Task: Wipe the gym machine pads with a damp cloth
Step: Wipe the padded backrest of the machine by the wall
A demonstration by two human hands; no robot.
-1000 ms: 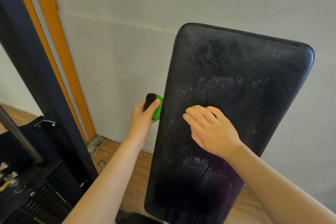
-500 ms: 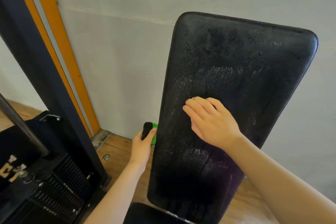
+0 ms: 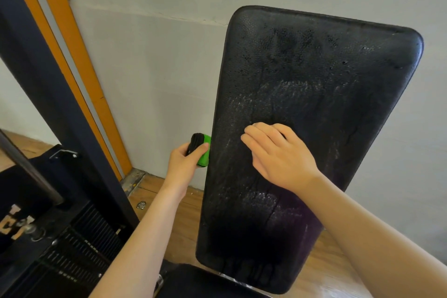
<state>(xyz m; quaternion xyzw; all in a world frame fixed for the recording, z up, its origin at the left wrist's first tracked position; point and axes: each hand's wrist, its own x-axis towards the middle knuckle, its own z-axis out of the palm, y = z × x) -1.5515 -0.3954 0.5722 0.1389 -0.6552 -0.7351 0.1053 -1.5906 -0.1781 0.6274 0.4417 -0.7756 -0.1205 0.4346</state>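
Grey wall (image 3: 157,80) behind, wood floor (image 3: 183,220) below, orange strip (image 3: 79,63) and dark post (image 3: 48,94) running up at left. Black pad (image 3: 314,68) upright and tilted, face wet, with pale smears across the middle and drip lines lower down.

Left hand (image 3: 183,164) at the pad's left edge, roughly halfway up. Grips a folded green and black cloth (image 3: 202,150), thumb laid across the front, other fingers hidden behind. Cloth held against or just beside the edge; contact not clear. Pokes out above the fist, green side nearest the pad.

Right hand (image 3: 280,157) flat on the pad face, fingers together and slightly bent, holding nothing. Fingertips pointing up-left toward the cloth, a little higher than it.

Against half a second ago: cloth and left hand higher along the edge, closer to the level of the right fingertips. One second ago: higher still, about level with them. Right hand unmoved on the same patch of pad.
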